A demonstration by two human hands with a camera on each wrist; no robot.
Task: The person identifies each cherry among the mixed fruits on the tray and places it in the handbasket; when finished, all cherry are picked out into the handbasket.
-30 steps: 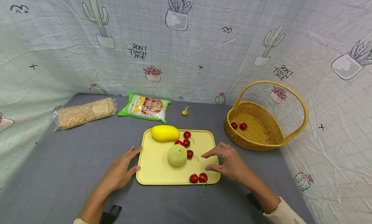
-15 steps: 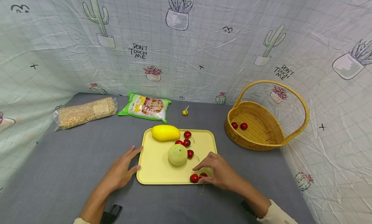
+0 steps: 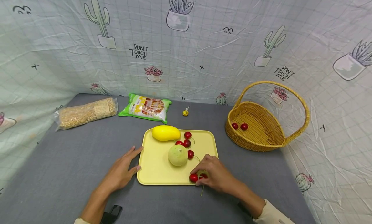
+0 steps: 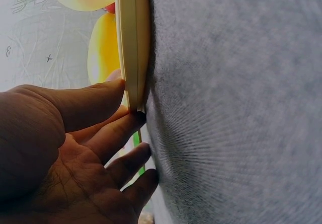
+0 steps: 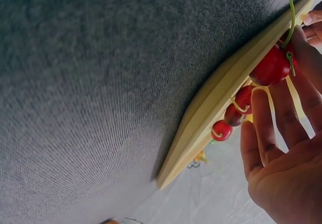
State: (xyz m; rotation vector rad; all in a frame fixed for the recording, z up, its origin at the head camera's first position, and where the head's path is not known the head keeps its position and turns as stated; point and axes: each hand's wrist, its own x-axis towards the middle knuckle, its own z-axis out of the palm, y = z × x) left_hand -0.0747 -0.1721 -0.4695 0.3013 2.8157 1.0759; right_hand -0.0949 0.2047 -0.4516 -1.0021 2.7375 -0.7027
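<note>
A yellow tray point(image 3: 157, 177) lies on the grey table. My left hand point(image 3: 120, 170) rests against its left side, fingers and thumb spread; the left wrist view shows the thumb point(image 4: 95, 100) touching the rim. At the tray's front right corner, my right hand point(image 3: 218, 175) pinches a red cherry point(image 3: 193, 178) between thumb and forefinger. A second stemmed cherry point(image 3: 203, 176) lies beside it, partly covered by the hand. Mid-tray sits a round pale green fruit point(image 3: 178, 155), with a cherry point(image 3: 190, 154) to its right and several more behind. A yellow mango point(image 3: 166, 133) lies at the back left.
A wicker basket point(image 3: 255, 147) with a tall handle stands at the right, two cherries point(image 3: 244, 126) inside. Behind the tray are a bag of pale yellow beans point(image 3: 85, 113), a green and white food packet point(image 3: 146, 107) and a small yellow lollipop point(image 3: 185, 113). A printed curtain hangs behind.
My right hand has moved from the tray's right side down and left to its front corner, and its thumb and forefinger have closed on a cherry. My left hand has stayed put.
</note>
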